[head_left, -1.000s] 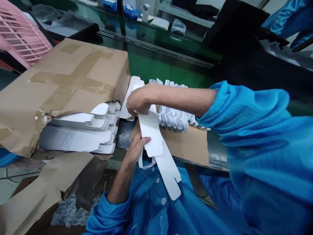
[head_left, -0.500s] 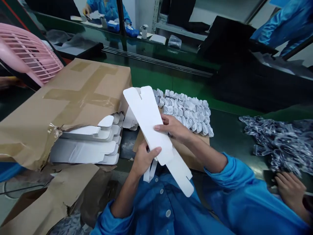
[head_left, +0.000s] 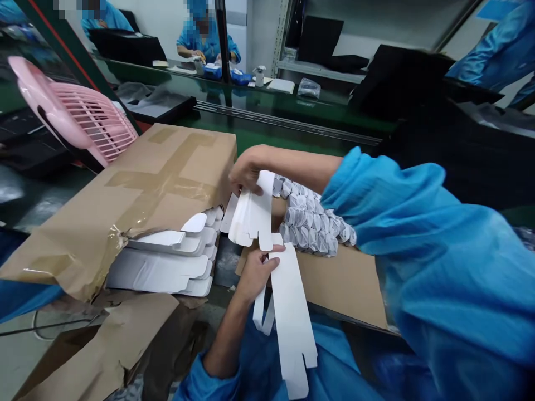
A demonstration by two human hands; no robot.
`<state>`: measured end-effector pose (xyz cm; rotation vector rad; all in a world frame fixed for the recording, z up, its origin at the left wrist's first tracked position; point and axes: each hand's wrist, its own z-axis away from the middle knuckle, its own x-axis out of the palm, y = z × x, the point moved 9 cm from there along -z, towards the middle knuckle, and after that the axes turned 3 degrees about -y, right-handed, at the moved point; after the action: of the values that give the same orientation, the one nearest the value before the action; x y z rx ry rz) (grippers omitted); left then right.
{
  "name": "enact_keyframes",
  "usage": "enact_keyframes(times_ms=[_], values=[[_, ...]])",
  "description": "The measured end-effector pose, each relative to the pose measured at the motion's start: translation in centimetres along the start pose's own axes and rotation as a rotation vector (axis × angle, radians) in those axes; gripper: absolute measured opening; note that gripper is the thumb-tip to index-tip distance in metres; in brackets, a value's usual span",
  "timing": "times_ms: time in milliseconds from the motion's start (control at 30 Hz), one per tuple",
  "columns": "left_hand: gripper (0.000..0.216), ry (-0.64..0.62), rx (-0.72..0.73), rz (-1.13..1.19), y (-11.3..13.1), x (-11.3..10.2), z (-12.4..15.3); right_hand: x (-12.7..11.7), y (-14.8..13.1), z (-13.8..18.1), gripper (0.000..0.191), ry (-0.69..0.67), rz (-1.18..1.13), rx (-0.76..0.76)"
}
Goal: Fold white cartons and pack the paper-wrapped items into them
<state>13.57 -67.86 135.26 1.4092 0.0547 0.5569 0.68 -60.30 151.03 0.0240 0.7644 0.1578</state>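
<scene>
My left hand [head_left: 256, 273] pinches the top end of a flat, unfolded white paper carton [head_left: 292, 312], thumb in front. This carton hangs down toward my lap, notched flaps at its lower end. A narrow white paper strip [head_left: 263, 312] loops below the same hand. Farther forward, my right hand [head_left: 248, 171] bends down over a small upright bunch of flat white cartons [head_left: 251, 217], its fingers closed around their upper end. Just right of the bunch stand rows of small paper-wrapped pieces [head_left: 311, 223], partly covered by my right sleeve.
A large taped cardboard box [head_left: 175, 172], torn open at its front corner, stands left with stacked white cartons [head_left: 163, 267] showing. Behind it is a pink fan [head_left: 92, 117]. A cardboard sheet [head_left: 343, 284] lies under the wrapped pieces. Co-workers [head_left: 209, 42] sit beyond the bench.
My right hand has left the carton both hands held and moved forward to the bunch of cartons. The left hand keeps a carton, now hanging lower. The view has shifted slightly.
</scene>
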Motion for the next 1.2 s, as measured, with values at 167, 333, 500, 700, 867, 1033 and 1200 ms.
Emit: enact_keyframes(times_ms=[167, 333, 500, 700, 867, 1033, 1200], values=[[0.048, 0.070, -0.022, 0.108, -0.2, -1.4, -1.5, -1.1, 0.2, -2.0, 0.035, 0.215, 0.227, 0.050], [0.051, 0.121, 0.002, 0.209, -0.1, -2.6, -1.6, 0.1, 0.8, 1.4, 0.027, 0.753, 0.341, 0.126], [0.046, 0.121, 0.044, 0.235, 0.2, -3.0, -1.7, 5.2, 2.7, 4.3, 0.047, 0.918, 0.247, 0.291], [0.041, 0.057, 0.091, 0.127, 0.4, -2.0, -1.9, 9.2, 1.1, 2.8, 0.067, 0.798, 0.349, 0.133], [0.030, -0.005, 0.159, -0.026, 0.9, -0.8, -1.2, 6.8, 0.9, 1.6, 0.057, 0.786, 0.523, 0.107], [0.033, -0.015, 0.218, -0.196, 1.5, -1.3, -1.8, 5.0, 0.8, 0.8, 0.053, 0.789, 0.646, 0.092], [0.035, 0.051, 0.219, -0.231, 2.2, -3.0, -2.2, 6.5, 1.4, 1.9, 0.056, 0.936, 0.552, 0.130]])
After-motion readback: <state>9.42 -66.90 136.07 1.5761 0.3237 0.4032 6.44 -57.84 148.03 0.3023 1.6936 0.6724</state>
